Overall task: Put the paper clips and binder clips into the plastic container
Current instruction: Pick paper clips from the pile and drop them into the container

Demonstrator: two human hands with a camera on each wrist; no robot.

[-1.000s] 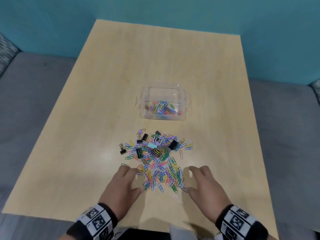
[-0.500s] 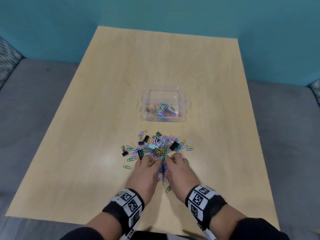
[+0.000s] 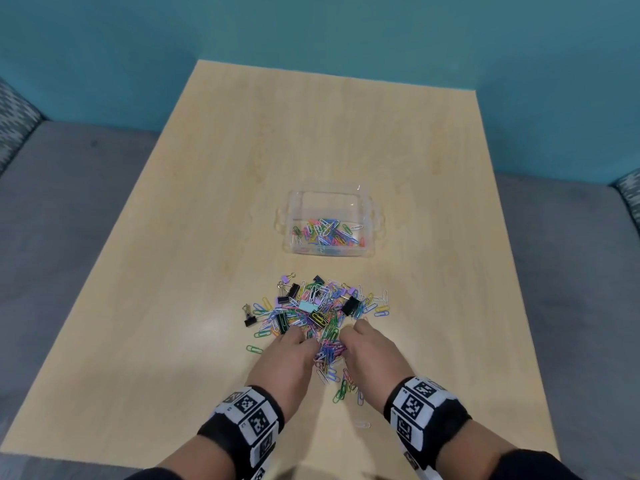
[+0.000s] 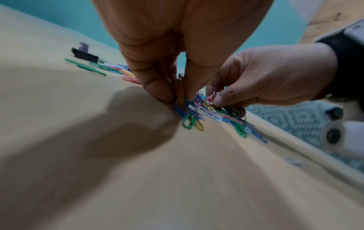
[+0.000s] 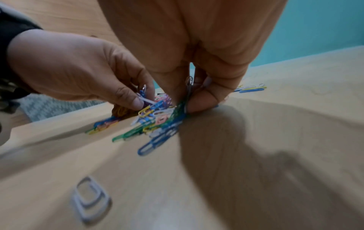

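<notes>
A heap of coloured paper clips (image 3: 320, 311) mixed with black and pastel binder clips (image 3: 349, 305) lies on the wooden table in front of me. Beyond it stands a clear plastic container (image 3: 370, 209) with several paper clips inside. My left hand (image 3: 294, 344) and right hand (image 3: 353, 341) sit side by side at the near edge of the heap, fingers curled and pinching bunches of paper clips (image 4: 180, 91) (image 5: 187, 93) against the tabletop. Loose clips (image 3: 344, 386) trail between my wrists.
The light wooden table (image 3: 173, 306) has grey seating on both sides and a teal wall behind. A stray green clip (image 3: 254, 349) lies left of my left hand, a white one (image 3: 362, 424) near the front edge, shown close in the right wrist view (image 5: 89, 200).
Both hands moved in from the sides of the heap, came together at its near edge and closed their fingers on bunches of paper clips.
</notes>
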